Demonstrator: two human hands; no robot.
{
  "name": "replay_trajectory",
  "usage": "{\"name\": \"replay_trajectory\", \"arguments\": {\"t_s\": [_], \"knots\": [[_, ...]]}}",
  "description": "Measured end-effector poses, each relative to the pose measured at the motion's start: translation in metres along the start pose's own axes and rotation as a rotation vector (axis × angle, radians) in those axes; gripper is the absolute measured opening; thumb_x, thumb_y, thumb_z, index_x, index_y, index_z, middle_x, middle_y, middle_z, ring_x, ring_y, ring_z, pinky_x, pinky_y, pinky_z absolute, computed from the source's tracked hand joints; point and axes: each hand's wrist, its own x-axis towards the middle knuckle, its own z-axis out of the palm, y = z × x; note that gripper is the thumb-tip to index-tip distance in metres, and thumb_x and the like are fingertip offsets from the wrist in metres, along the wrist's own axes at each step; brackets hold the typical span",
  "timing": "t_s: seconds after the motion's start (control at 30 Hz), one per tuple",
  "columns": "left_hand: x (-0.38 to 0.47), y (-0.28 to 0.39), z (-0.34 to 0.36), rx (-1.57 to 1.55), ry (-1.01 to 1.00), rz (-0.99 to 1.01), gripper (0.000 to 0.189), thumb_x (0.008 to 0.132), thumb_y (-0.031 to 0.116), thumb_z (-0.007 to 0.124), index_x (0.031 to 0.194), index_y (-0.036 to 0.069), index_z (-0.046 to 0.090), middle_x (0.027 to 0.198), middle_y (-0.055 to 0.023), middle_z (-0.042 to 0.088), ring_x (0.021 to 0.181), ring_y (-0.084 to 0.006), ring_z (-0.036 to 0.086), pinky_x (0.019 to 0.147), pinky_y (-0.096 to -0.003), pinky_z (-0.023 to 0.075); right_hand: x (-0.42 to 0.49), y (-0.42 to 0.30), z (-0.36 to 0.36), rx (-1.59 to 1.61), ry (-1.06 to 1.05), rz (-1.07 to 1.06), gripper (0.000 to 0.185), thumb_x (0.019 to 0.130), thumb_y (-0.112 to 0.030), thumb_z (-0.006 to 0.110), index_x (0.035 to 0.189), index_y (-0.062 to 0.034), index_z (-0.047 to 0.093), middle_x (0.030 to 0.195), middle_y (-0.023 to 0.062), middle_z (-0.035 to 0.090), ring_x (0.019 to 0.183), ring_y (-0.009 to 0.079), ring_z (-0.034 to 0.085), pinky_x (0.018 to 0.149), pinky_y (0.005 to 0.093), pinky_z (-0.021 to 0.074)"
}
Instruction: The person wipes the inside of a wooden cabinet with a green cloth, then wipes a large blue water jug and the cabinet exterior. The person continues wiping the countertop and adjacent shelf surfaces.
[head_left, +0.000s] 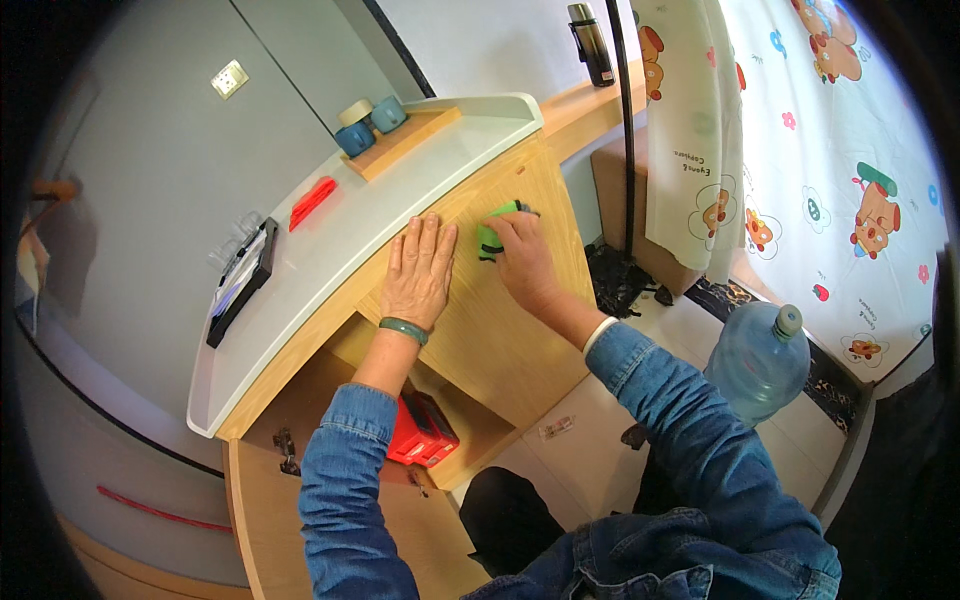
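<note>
Against the wooden cabinet door (487, 360), my right hand (525, 259) grips a green cloth with dark edging (491, 234). Part of the cloth is hidden under my fingers. My left hand (418, 274) lies flat, fingers stretched, on the wooden front just below the white countertop (360, 202); it holds nothing. A green bangle (405, 330) circles my left wrist, and a white band (600, 335) my right. Below my left forearm, an open compartment holds red boxes (424, 431), partly covered by the sleeve.
On the countertop stand a wooden tray (416, 139) with mugs (355, 139), a red packet (312, 202), a black paper tray (244, 285) and clear glasses (244, 229). An opened cabinet door (270, 517) juts out lower left. A large water bottle (757, 364) stands right, near a black pole (626, 150).
</note>
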Motion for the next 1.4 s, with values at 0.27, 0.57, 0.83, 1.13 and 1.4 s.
{"name": "replay_trajectory", "arguments": {"t_s": [0.27, 0.57, 0.83, 1.13, 1.4], "knots": [[0.004, 0.002, -0.003, 0.003, 0.025, 0.006, 0.055, 0.091, 0.024, 0.061, 0.143, 0.016, 0.046, 0.154, -0.0114, 0.035, 0.145, -0.0294, 0.028, 0.116, -0.0427, 0.0226, 0.040, 0.078, -0.006, -0.178, 0.272, 0.064, 0.046, 0.077, 0.005, 0.057, 0.122, -0.0009, 0.054, 0.125, 0.0235, 0.049, 0.116, 0.0423, 0.048, 0.102, 0.0476, 0.0384], [0.005, 0.001, -0.012, -0.026, 0.030, -0.007, 0.053, 0.091, 0.025, 0.059, 0.142, 0.018, 0.047, 0.151, -0.0080, 0.040, 0.142, -0.0281, 0.032, 0.116, -0.0417, 0.0238, -0.046, 0.036, 0.003, 0.000, -0.053, 0.022, 0.061, 0.075, 0.003, 0.063, 0.133, 0.0039, 0.045, 0.139, 0.0284, 0.040, 0.133, 0.0467, 0.036, 0.111, 0.0502, 0.0329], [-0.014, -0.005, -0.012, -0.464, 0.252, -0.073, 0.043, 0.090, 0.027, 0.056, 0.129, 0.010, 0.056, 0.148, -0.0172, 0.041, 0.139, -0.0389, 0.033, 0.113, -0.0493, 0.0250, 0.013, -0.004, 0.030, -0.095, 0.100, -0.017, 0.047, 0.079, -0.005, 0.062, 0.124, 0.0027, 0.050, 0.130, 0.0273, 0.049, 0.126, 0.0463, 0.043, 0.105, 0.0486, 0.0380], [-0.052, -0.003, -0.016, -0.568, 0.403, -0.266, 0.050, 0.099, 0.030, 0.040, 0.142, 0.004, 0.039, 0.153, -0.0242, 0.032, 0.144, -0.0447, 0.024, 0.116, -0.0536, 0.0175, -0.038, -0.073, 0.073, 0.211, -0.227, -0.412, 0.053, 0.086, -0.021, 0.056, 0.134, 0.0015, 0.048, 0.142, 0.0172, 0.047, 0.131, 0.0346, 0.044, 0.106, 0.0475, 0.0363], [-0.061, 0.006, -0.021, -0.547, 0.405, -0.320, 0.050, 0.098, 0.037, 0.043, 0.139, 0.008, 0.046, 0.151, -0.0225, 0.036, 0.140, -0.0478, 0.026, 0.112, -0.0573, 0.0175, -0.046, -0.060, 0.071, 0.185, -0.275, -0.459, 0.053, 0.087, -0.021, 0.054, 0.134, 0.0002, 0.049, 0.141, 0.0146, 0.049, 0.132, 0.0312, 0.043, 0.110, 0.0465, 0.0293]]}}
